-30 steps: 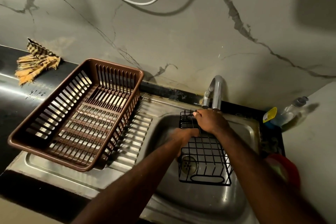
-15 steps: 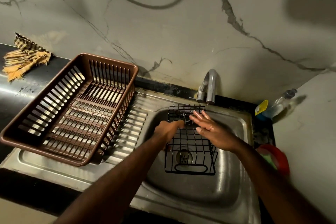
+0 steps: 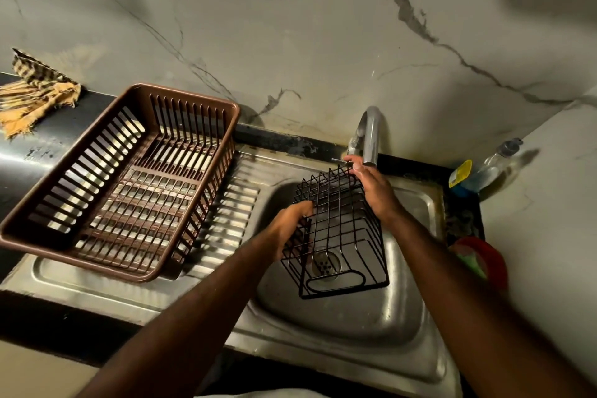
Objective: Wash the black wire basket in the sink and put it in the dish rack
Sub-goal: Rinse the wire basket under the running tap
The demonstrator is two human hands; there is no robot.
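Two hands held the black wire basket [image 3: 336,229] tilted over the sink [image 3: 371,326] bowl.

The left hand [image 3: 290,223], at centre frame, gripped the basket's left side with fingers curled round the wires. The right hand [image 3: 374,191], just above and right of it, lay along the basket's upper right edge, fingertips at the far corner right under the tap [image 3: 370,136]; whether those fingers curled round the wire or only pressed on it could not be told. The basket stood over the drain [image 3: 324,265], its lower end nearest the camera. Left of the bowl, the brown dish rack [image 3: 80,245] sat on the ribbed drainboard [image 3: 235,213]. A checked cloth [image 3: 35,94] lay at the upper left, a soap bottle [image 3: 481,171] at the right, and a red scrubber holder [image 3: 484,258] below it.
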